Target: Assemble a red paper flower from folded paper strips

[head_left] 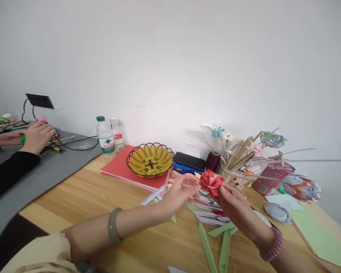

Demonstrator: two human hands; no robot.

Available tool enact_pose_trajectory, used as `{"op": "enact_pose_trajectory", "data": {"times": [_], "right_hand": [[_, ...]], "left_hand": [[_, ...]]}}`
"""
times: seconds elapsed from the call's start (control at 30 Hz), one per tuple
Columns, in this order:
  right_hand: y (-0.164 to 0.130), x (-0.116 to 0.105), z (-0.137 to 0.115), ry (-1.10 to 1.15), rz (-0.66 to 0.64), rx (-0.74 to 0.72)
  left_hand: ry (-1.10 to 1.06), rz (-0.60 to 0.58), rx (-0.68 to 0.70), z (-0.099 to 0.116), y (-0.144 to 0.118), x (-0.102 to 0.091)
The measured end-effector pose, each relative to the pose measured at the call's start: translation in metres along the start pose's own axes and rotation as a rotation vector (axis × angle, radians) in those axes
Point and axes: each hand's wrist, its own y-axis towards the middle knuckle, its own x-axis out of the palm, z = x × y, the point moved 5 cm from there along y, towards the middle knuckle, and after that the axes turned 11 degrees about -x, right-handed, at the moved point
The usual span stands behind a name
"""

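Note:
A red folded-paper flower [211, 182] is held up over the table between my two hands. Its pleated petals form a rounded ball with a paler pink patch on top. My right hand [234, 203] grips the lower right side of the flower with thumb and fingers. At the opposite side, my left hand [183, 191] has its bent fingers and thumb closed at the petal edge. Beneath the hands lie several folded paper strips [211, 216] in white, green, pink and red. Longer green strips [224, 250] lie closer to me.
A yellow woven basket [150, 161] rests on red paper [122, 167], with bottles [105, 138] behind. Bundled sticks and paper flowers [241, 155], a pink can [272, 180] and green sheets [324, 239] are at right. Another person's hands [36, 134] work over a grey mat at left.

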Motion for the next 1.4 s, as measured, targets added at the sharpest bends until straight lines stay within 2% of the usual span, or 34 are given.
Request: {"op": "enact_pose_trajectory", "data": {"times": [0.07, 0.1, 0.17, 0.2, 0.33, 0.4, 0.53, 0.73, 0.9, 1.1, 1.27, 1.4], "right_hand": [[-0.009, -0.004, -0.002, 0.056, 0.024, 0.021], [-0.013, -0.006, -0.003, 0.078, 0.019, 0.031], [-0.020, -0.011, -0.003, 0.117, -0.009, 0.051], [-0.022, -0.013, -0.002, 0.140, -0.023, 0.060], [-0.029, -0.018, 0.001, 0.292, -0.069, 0.115], [-0.032, -0.017, 0.003, 0.382, -0.078, 0.158], [-0.036, -0.017, 0.008, 0.495, -0.044, 0.217], [-0.036, -0.031, 0.013, 0.469, 0.019, 0.241], [-0.036, -0.041, 0.017, 0.421, 0.053, 0.229], [-0.036, -0.042, 0.020, 0.440, 0.068, 0.235], [-0.035, -0.045, 0.022, 0.441, 0.155, 0.237], [-0.035, -0.046, 0.024, 0.432, 0.173, 0.236]], "left_hand": [[0.139, 0.163, 0.253, 0.016, -0.007, 0.003], [0.206, 0.173, 0.393, 0.025, -0.012, 0.007], [0.379, 0.091, 0.584, 0.040, -0.019, 0.021], [0.465, 0.051, 0.634, 0.046, -0.021, 0.027], [0.677, -0.050, 0.704, 0.063, -0.023, 0.044], [0.734, -0.109, 0.713, 0.066, -0.023, 0.050], [0.823, -0.141, 0.759, 0.066, -0.020, 0.058], [0.828, -0.115, 0.689, 0.058, -0.001, 0.059], [0.772, -0.192, 0.635, 0.051, 0.011, 0.064], [0.647, -0.219, 0.494, 0.041, 0.020, 0.065], [0.494, -0.215, 0.361, 0.029, 0.030, 0.064], [0.402, -0.194, 0.313, 0.025, 0.037, 0.062]]}}
